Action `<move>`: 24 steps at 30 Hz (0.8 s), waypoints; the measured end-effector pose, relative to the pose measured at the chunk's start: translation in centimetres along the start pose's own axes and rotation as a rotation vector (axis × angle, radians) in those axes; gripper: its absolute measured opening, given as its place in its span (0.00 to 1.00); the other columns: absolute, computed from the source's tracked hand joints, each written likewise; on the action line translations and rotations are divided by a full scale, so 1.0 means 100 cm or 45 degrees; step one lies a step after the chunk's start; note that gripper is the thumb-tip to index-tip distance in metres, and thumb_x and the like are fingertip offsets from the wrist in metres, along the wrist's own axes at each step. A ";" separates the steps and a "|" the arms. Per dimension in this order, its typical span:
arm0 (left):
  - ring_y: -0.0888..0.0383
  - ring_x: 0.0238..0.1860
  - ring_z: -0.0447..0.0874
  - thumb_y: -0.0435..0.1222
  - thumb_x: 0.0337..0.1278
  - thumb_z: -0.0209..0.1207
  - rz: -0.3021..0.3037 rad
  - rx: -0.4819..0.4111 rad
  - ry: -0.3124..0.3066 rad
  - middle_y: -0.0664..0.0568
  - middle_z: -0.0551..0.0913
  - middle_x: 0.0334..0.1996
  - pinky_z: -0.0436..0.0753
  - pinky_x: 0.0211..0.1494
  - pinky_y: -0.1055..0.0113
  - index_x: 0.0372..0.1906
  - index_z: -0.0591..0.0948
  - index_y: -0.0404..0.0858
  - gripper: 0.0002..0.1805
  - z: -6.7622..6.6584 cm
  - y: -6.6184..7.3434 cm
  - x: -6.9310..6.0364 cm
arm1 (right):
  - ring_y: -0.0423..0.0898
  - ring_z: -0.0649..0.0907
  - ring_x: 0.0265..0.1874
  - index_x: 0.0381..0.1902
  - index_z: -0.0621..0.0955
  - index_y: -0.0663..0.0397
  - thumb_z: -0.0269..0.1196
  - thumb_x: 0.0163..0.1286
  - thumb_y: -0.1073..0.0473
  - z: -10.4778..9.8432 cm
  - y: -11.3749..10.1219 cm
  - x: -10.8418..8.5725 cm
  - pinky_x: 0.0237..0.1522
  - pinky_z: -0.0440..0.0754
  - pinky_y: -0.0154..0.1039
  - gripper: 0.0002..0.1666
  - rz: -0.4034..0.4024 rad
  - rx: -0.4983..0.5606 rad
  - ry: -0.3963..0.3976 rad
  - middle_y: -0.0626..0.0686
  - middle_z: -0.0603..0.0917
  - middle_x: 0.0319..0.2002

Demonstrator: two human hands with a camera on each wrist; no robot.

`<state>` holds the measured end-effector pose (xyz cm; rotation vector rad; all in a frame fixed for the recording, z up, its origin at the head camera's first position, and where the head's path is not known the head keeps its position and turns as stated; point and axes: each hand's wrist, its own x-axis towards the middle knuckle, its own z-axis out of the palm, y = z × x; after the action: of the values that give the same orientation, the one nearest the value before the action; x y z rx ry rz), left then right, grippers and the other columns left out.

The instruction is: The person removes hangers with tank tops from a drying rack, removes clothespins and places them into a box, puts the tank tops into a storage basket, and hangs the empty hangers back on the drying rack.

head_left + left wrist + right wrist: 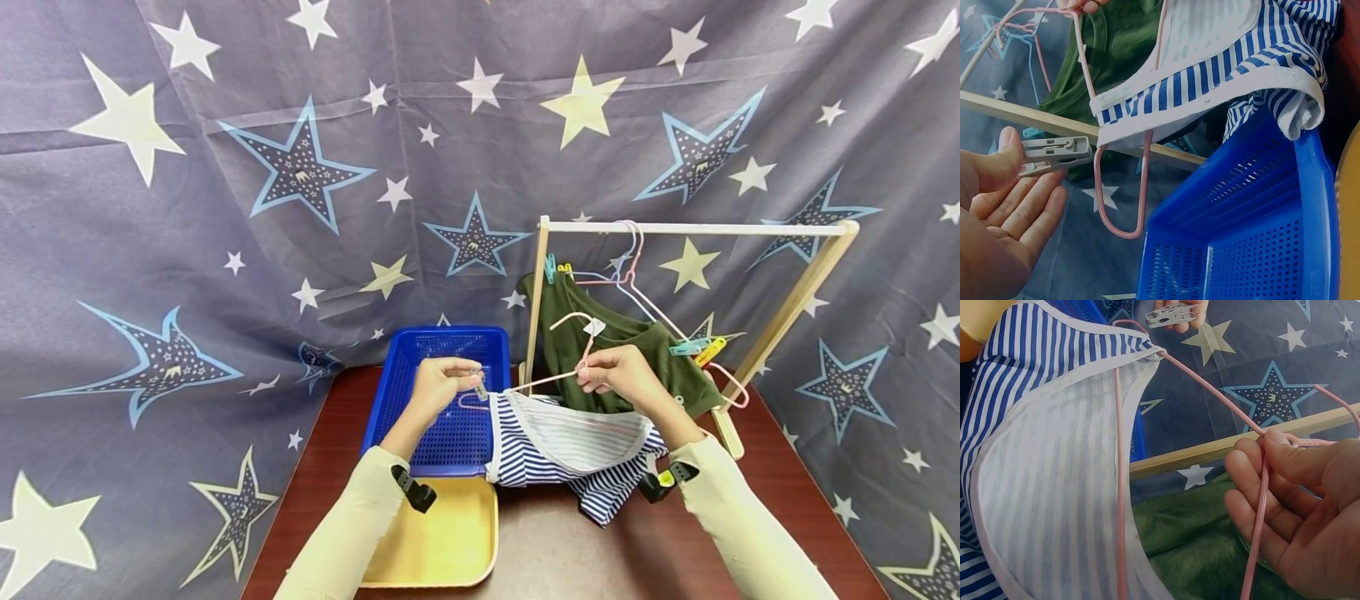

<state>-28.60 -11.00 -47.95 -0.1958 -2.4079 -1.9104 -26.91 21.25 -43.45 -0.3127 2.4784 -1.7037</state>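
Between thumb and fingers my left hand (441,387) pinches a grey clothespin (1057,153), its nose close to the shirt's strap. My right hand (618,375) grips a pink hanger (546,381) near the base of its hook. From that hanger hangs a blue-and-white striped top (517,446), one strap over the left arm of the hanger. The hanger's rounded left end (1121,231) sticks out past the strap. How the top sits at the hanger's right end is hidden behind my right arm.
A wooden rack (697,228) at the right holds a dark green garment (558,321) on hangers, with teal clothespins (690,346) and yellow clothespins (710,352). A blue basket (375,400) and a yellow tray (491,533) stand on the left of the brown table (570,558).
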 end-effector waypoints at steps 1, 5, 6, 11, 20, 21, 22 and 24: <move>0.51 0.40 0.93 0.26 0.50 0.72 -0.011 0.005 -0.011 0.40 0.91 0.38 0.89 0.46 0.64 0.41 0.90 0.32 0.11 -0.001 0.000 0.000 | 0.40 0.89 0.27 0.47 0.83 0.79 0.65 0.70 0.68 0.000 0.000 0.000 0.30 0.87 0.32 0.14 0.000 0.001 0.000 0.66 0.90 0.34; 0.51 0.42 0.92 0.27 0.51 0.72 -0.045 0.025 -0.055 0.41 0.91 0.39 0.89 0.50 0.61 0.44 0.90 0.33 0.12 -0.004 -0.001 0.001 | 0.41 0.90 0.27 0.47 0.83 0.79 0.64 0.70 0.69 0.000 0.001 0.000 0.30 0.87 0.33 0.14 0.002 0.003 0.001 0.66 0.90 0.34; 0.51 0.42 0.92 0.28 0.52 0.72 -0.046 0.030 -0.068 0.41 0.91 0.39 0.89 0.51 0.60 0.44 0.90 0.33 0.12 -0.005 -0.001 0.001 | 0.41 0.90 0.27 0.48 0.83 0.79 0.65 0.70 0.69 0.000 0.001 0.000 0.30 0.87 0.33 0.14 0.003 0.003 0.000 0.66 0.90 0.34; 0.50 0.45 0.92 0.28 0.55 0.70 -0.054 0.023 -0.136 0.39 0.91 0.42 0.88 0.54 0.59 0.48 0.88 0.31 0.14 -0.007 -0.002 0.002 | 0.42 0.90 0.28 0.47 0.83 0.78 0.65 0.70 0.68 0.000 0.002 0.000 0.31 0.88 0.33 0.14 0.010 -0.008 0.000 0.66 0.90 0.34; 0.50 0.52 0.88 0.34 0.54 0.72 -0.109 0.111 -0.269 0.43 0.91 0.46 0.82 0.65 0.48 0.52 0.87 0.36 0.19 -0.017 -0.001 0.002 | 0.44 0.90 0.28 0.47 0.83 0.78 0.64 0.71 0.68 0.000 0.002 0.000 0.32 0.88 0.35 0.14 0.014 -0.013 -0.007 0.65 0.90 0.34; 0.50 0.51 0.88 0.34 0.54 0.72 -0.108 0.121 -0.288 0.43 0.91 0.46 0.83 0.64 0.48 0.53 0.87 0.36 0.19 -0.019 0.000 0.001 | 0.44 0.90 0.28 0.47 0.83 0.78 0.64 0.71 0.68 0.000 0.002 0.000 0.32 0.89 0.36 0.14 0.014 -0.016 -0.007 0.65 0.90 0.34; 0.51 0.51 0.88 0.35 0.53 0.73 -0.110 0.127 -0.305 0.44 0.91 0.46 0.83 0.64 0.48 0.52 0.87 0.36 0.20 -0.020 0.002 0.001 | 0.44 0.90 0.29 0.47 0.83 0.78 0.64 0.71 0.68 0.000 0.002 0.000 0.33 0.89 0.36 0.14 0.015 -0.017 -0.007 0.65 0.90 0.34; 0.52 0.50 0.89 0.35 0.53 0.73 -0.110 0.136 -0.340 0.44 0.91 0.46 0.84 0.62 0.50 0.52 0.87 0.36 0.20 -0.022 0.004 -0.001 | 0.45 0.90 0.29 0.47 0.83 0.78 0.64 0.71 0.68 0.000 0.002 0.000 0.33 0.89 0.38 0.14 0.016 -0.017 -0.008 0.66 0.90 0.34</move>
<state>-28.50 -13.11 -47.07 -0.3684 -2.7228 -1.8904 -26.92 21.31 -43.63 -0.3028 2.4828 -1.6797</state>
